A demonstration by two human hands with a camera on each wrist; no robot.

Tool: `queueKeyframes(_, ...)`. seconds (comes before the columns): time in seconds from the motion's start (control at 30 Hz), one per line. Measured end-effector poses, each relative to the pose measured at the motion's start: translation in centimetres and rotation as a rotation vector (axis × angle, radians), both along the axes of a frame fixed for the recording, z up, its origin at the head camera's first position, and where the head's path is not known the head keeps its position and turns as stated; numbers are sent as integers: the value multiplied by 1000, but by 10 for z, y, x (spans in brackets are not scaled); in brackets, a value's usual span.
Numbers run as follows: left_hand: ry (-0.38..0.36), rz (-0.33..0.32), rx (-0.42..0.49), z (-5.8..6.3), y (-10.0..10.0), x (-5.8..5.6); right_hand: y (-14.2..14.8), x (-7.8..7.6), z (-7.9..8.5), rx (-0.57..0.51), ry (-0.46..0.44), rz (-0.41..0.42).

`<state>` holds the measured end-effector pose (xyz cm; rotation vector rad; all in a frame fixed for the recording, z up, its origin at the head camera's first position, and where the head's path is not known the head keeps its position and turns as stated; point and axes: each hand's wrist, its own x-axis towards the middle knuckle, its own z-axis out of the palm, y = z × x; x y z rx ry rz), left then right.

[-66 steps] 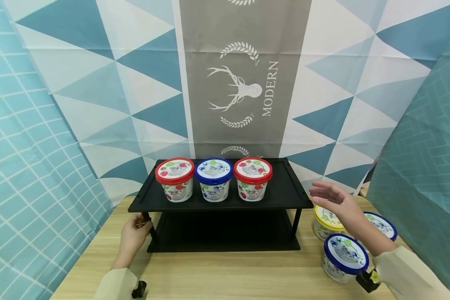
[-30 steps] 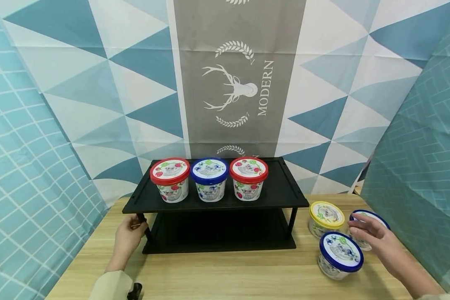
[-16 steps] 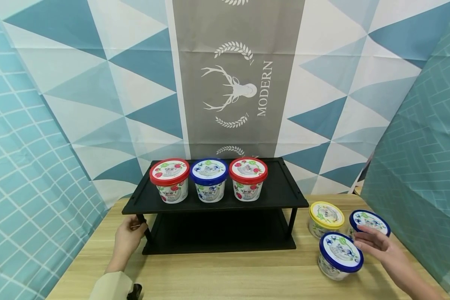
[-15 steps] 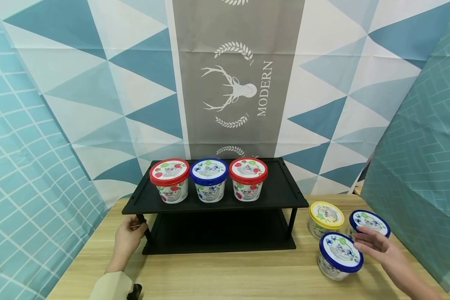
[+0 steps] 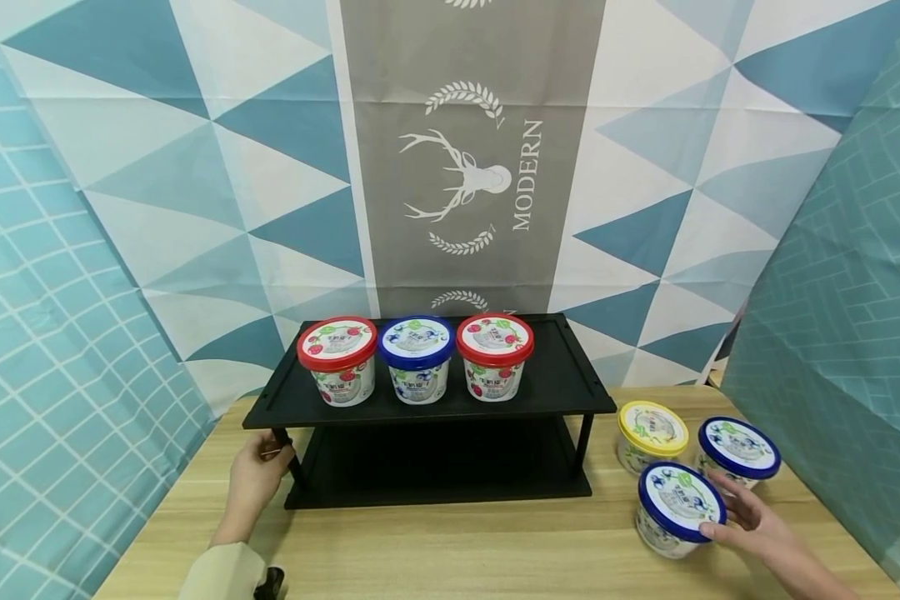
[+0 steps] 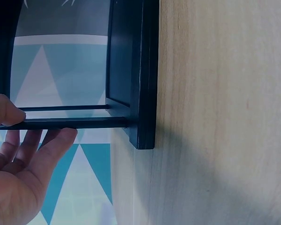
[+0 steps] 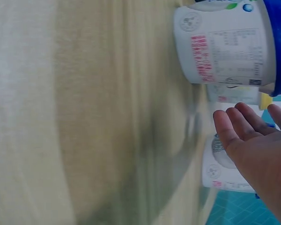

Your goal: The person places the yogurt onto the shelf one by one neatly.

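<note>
A black two-tier shelf (image 5: 435, 504) stands on the wooden table. My left hand (image 5: 255, 479) pinches its front left leg (image 6: 84, 123), thumb on one side and fingers on the other. On the upper tier stand a red-lidded tub (image 5: 343, 383), a blue-lidded tub (image 5: 420, 382) and another red-lidded tub (image 5: 495, 379) in a row. My right hand (image 5: 757, 525) is at the right side of the front blue-lidded tub (image 5: 678, 500) on the table. Its thumb overlaps the lid's rim; the fingers (image 7: 227, 126) are extended, apart from the tub's wall in the right wrist view.
Behind the front tub stand a yellow-lidded tub (image 5: 651, 433) and a second blue-lidded tub (image 5: 738, 450), close together at the table's right. A patterned cloth (image 5: 465, 167) hangs behind the shelf. Blue tiled-print sheets flank both sides.
My right hand has moved from above the tubs, beside the shelf's right end, down to the front blue-lidded tub. The left hand keeps its hold on the leg. The view has shifted slightly.
</note>
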<state>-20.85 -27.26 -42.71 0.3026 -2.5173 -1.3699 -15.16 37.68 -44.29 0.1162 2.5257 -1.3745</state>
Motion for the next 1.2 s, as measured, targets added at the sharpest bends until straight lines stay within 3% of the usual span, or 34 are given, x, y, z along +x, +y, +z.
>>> queueKeyframes(0.47,3,2,-7,-2,-1,-1,-15,-1,-18,78,-77,-42)
queueKeyframes(1.2,-3,0,-7,-3,-1,-1,-33,0,-27,-19,-104,-159)
